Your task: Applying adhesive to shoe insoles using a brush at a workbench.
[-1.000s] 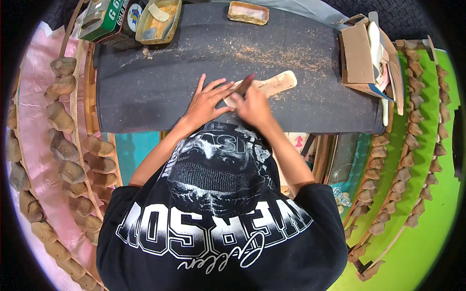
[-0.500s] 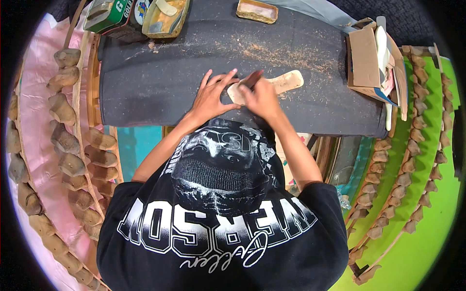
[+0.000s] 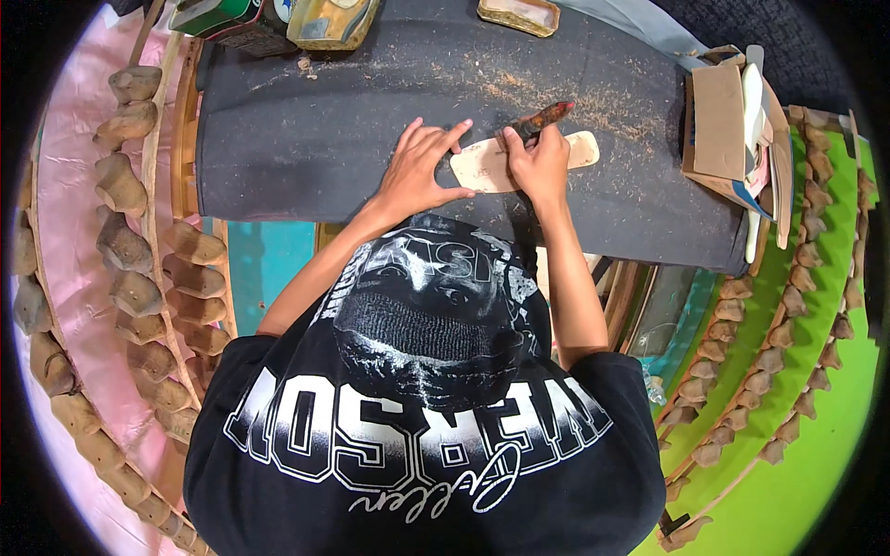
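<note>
Black felt-like cloth covers the long workbench [image 3: 306,139], and it is dusted with pale shavings near the middle. On it lies a flat, tan, sole-shaped piece of leather [image 3: 501,162], its long axis running left to right, just in front of the person in the black printed T-shirt [image 3: 417,417].

Left hand [image 3: 419,171] now — fingers spread wide, palm pressed flat on the cloth, fingertips resting on the left end of the tan piece, pinning it rather than gripping anything. Right hand [image 3: 538,162] is clenched around a dark, reddish-brown tool handle [image 3: 542,119] that juts up and to the right past the knuckles; its working end is hidden under the fist, right over the middle of the sole piece.

Off to the right edge of the bench sits a stack of brown cardboard and white sheets [image 3: 732,130]. At the far edge — a yellowish open tin [image 3: 329,20] and a small tan tray [image 3: 519,13]. Rows of brown wooden shoe lasts [image 3: 130,241] line the pink rack on the left, and more lasts [image 3: 742,371] run along the green rack on the right.
</note>
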The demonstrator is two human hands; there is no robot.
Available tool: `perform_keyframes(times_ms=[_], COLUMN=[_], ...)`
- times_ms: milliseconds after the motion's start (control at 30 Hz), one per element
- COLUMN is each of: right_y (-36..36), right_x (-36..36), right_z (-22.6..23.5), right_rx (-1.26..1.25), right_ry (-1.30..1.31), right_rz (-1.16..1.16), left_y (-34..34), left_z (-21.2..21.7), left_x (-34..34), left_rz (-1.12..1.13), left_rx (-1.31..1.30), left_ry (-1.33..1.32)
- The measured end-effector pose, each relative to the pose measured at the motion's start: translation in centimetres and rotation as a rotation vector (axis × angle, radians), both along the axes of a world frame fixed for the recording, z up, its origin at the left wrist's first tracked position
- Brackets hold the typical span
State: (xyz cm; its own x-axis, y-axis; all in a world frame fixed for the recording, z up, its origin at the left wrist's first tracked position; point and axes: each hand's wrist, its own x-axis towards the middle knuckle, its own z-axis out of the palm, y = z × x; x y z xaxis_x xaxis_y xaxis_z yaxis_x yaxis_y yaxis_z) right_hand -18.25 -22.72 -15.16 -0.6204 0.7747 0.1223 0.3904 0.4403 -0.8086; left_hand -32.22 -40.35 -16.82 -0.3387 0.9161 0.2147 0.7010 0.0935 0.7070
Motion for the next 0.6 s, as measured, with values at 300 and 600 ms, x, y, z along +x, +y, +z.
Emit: perform_keyframes(times_ms=[300,600], right_y=[-0.6,-0.4], right_x=[-1.4,-1.3], right_z=[1.3,0.4], right_rx=[-0.116,-0.103], right_ry=[-0.074,-0.141], right_rz=[0.086,0.126], left_y=[-0.1,0.0], left_z=[-0.2,-0.2], left_x=[-0.3,-0.1], left_rz=[-0.002,0.004], left_rx=[0.004,0.015], left_ry=[0.025,0.041])
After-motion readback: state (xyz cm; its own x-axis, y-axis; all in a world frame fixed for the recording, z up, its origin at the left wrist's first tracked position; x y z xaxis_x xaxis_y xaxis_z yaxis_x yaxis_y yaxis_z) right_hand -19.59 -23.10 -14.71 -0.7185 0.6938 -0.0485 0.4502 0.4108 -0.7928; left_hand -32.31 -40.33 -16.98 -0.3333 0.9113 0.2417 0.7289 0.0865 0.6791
